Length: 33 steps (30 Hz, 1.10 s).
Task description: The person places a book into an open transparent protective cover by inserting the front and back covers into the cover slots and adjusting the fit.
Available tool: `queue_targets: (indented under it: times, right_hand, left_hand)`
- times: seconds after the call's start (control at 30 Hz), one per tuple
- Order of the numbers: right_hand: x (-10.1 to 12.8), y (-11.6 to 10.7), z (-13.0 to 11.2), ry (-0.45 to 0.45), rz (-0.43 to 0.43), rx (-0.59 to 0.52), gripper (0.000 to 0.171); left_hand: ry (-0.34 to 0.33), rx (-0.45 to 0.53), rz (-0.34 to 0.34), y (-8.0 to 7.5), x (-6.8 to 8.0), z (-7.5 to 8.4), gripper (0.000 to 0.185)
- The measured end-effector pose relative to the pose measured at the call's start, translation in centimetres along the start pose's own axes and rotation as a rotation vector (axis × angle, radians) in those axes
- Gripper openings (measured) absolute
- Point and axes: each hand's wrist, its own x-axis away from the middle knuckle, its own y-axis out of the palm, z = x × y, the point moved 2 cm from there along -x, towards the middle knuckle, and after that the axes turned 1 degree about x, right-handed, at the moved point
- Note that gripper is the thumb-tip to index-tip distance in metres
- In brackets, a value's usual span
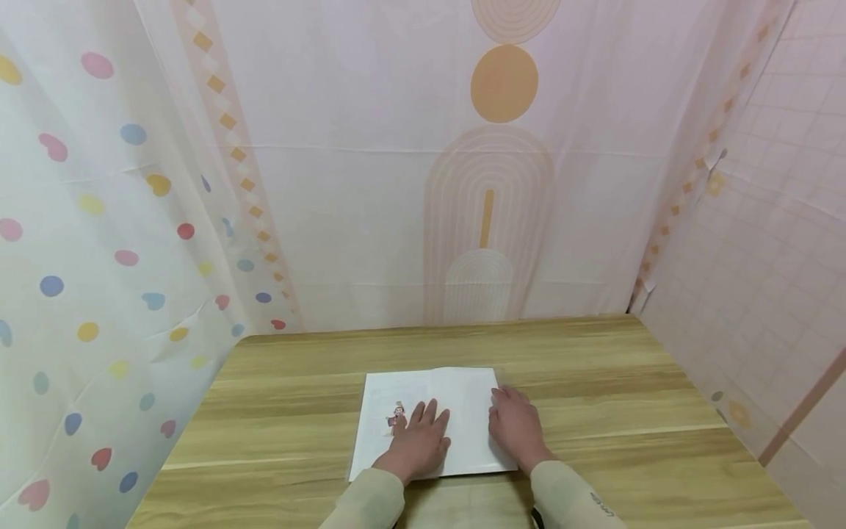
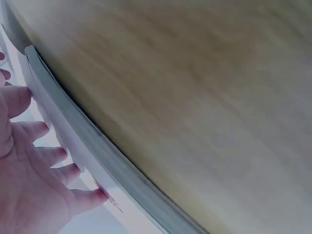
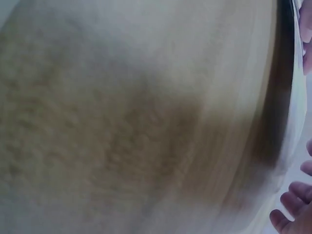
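Note:
An open book [image 1: 471, 419] with white pages lies on the wooden table, a small cartoon figure printed on its left page. My left hand [image 1: 418, 443] rests on the book near the middle fold, palm down with fingers spread. From the left wrist, the left hand [image 2: 34, 180] is seen above the book's thick page edge [image 2: 92, 136]. At the right page's outer edge is my right hand [image 1: 518, 427], fingers loosely bent and touching the page. In the right wrist view, only the fingertips of the right hand [image 3: 295, 207] show, beside the page edge.
The wood-grain table [image 1: 284, 411] extends around the book on all sides. A patterned curtain [image 1: 357, 220] hangs behind its far edge. A dotted curtain [image 1: 86, 294] stands at the left, and a checked one [image 1: 780, 257] at the right.

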Motion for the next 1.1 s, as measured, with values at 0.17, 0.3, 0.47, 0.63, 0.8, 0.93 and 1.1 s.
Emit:
queue_targets:
  times: [0.17,0.3,0.47,0.63,0.8,0.93,1.1]
  right_hand:
    - [-0.28,-0.21,0.72,0.113,0.009,-0.021,0.035]
    - [-0.42,-0.54,0.84,0.197,-0.025,-0.069,0.04]
    - [-0.47,-0.58,0.84,0.229,-0.048,-0.11,0.044]
    - [-0.47,-0.37,0.72,0.249,-0.065,-0.146,0.045]
    - [-0.44,-0.45,0.41,0.283,-0.073,-0.214,0.044]
    - [-0.49,-0.65,0.25,0.33,-0.065,-0.312,0.044]
    - [-0.69,-0.82,0.52,0.408,-0.066,-0.497,0.046]
  left_hand:
    - [0.007,0.042,0.018,-0.13,0.06,-0.12,0.049]
    - [0.01,0.084,0.035,-0.11,-0.04,-0.28,0.049]
    - [0.02,0.091,0.053,-0.13,-0.03,-0.41,0.05]
    - [0.026,0.103,0.073,-0.3,0.18,-0.44,0.052]
    - [0.029,0.133,0.071,-0.46,0.36,-0.49,0.053]
    - [0.032,0.17,0.061,-0.55,0.53,-0.59,0.054]
    - [0.027,0.2,0.06,-0.68,0.61,-0.72,0.054]
